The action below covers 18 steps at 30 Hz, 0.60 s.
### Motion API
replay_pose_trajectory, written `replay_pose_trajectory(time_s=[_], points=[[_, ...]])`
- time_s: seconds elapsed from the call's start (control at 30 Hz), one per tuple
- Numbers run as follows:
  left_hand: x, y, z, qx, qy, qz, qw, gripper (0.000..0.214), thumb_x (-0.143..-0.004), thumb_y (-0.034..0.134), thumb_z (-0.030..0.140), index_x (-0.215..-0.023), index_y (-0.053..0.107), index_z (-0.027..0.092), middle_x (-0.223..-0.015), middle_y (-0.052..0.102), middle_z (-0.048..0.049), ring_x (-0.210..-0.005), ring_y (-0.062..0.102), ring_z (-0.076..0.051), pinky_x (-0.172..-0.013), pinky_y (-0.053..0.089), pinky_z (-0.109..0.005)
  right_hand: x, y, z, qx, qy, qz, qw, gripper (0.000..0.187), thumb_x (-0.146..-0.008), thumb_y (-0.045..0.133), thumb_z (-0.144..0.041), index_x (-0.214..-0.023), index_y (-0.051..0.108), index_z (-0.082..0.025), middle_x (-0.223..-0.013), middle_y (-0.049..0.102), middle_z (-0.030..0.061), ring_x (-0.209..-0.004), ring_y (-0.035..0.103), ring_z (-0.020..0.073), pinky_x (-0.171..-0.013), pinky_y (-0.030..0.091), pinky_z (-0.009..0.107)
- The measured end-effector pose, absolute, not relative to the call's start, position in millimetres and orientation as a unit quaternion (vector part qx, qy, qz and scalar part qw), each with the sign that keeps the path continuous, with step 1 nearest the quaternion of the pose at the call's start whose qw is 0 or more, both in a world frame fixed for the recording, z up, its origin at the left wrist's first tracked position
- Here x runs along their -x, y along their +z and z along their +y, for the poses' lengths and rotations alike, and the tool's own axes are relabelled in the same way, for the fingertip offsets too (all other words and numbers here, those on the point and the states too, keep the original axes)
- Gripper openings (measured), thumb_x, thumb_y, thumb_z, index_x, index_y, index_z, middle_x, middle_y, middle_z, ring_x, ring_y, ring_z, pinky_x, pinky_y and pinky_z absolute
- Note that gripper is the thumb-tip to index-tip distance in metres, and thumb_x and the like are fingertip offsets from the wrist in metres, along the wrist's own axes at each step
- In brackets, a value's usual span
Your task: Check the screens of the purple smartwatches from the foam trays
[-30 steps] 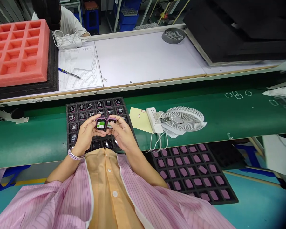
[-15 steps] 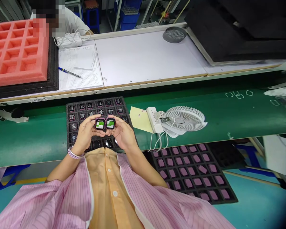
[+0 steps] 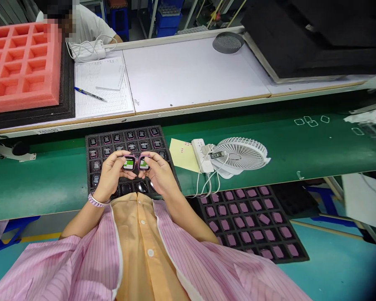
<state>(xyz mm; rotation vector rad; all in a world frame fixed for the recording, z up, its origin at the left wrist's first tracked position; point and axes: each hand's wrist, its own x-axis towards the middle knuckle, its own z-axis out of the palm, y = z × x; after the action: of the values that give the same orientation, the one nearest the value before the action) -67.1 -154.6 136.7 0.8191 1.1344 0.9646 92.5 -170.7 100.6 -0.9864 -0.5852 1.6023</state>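
Over the foam tray (image 3: 95, 172), the hands (image 3: 110, 174) (image 3: 162, 174) each grip a lit smartwatch (image 3: 129, 163) (image 3: 142, 163), side by side.

Nothing legible: marks on the watch screens (image 3: 129, 163), ruled sheet (image 3: 117, 102) and shelf-edge label (image 3: 49, 131) too small

Outer layer: we record a loose pink garment (image 3: 65, 271) with thin, darker stripes, open down the front.
Edging: we see a narrow white strip (image 3: 121, 255) along each side of the opening.
Inner layer: yellow-orange shirt (image 3: 131, 259) with a vertical placket.
Buttons: we count three, round and pale (image 3: 151, 253).
Sleeves: wide, striped pink (image 3: 70, 242), ending about the elbows.
Left wrist: lilac-and-white bracelet (image 3: 97, 201), its bands slanting.
Hands: we note left hand (image 3: 112, 171) and right hand (image 3: 159, 173) bare.
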Motion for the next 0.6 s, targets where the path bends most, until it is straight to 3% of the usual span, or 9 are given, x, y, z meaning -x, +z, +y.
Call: replay_pose_trajectory(time_s=[0.27, 0.47, 0.6], points=[[68, 134, -153, -0.412, 0.427, 0.512, 0.621, 0.044, -0.07, 0.082, 0.043, -0.097, 0.058, 0.018, -0.072, 0.065, 0.0054, -0.04, 0.058, -0.007, -0.039, 0.048, -0.017, -93, 100, -171, 0.429, 0.68, -0.249, 0.54, 0.043, -0.075, 0.086, -0.045, -0.104, 0.066, -0.021, -0.078, 0.069, -0.0034, -0.048, 0.061, 0.0106, -0.049, 0.051, 0.023], [69, 129, -153, -0.445, 0.425, 0.506, 0.605, 0.044, -0.07, 0.084, 0.037, -0.1, 0.057, 0.019, -0.076, 0.065, 0.0052, -0.046, 0.057, -0.006, -0.044, 0.051, -0.018, -96, 97, -170, 0.406, 0.696, -0.245, 0.539, 0.036, -0.077, 0.071, -0.038, -0.108, 0.067, -0.019, -0.076, 0.069, -0.0001, -0.051, 0.064, 0.0154, -0.05, 0.052, 0.027], [70, 126, -154, -0.458, 0.423, 0.485, 0.613, 0.049, -0.068, 0.084, 0.028, -0.107, 0.057, 0.02, -0.09, 0.068, 0.0014, -0.059, 0.061, -0.008, -0.053, 0.054, -0.019, -98, 99, -170, 0.402, 0.703, -0.243, 0.534, 0.037, -0.077, 0.063, -0.035, -0.11, 0.066, -0.018, -0.075, 0.069, 0.0005, -0.055, 0.066, 0.0171, -0.054, 0.053, 0.029]])
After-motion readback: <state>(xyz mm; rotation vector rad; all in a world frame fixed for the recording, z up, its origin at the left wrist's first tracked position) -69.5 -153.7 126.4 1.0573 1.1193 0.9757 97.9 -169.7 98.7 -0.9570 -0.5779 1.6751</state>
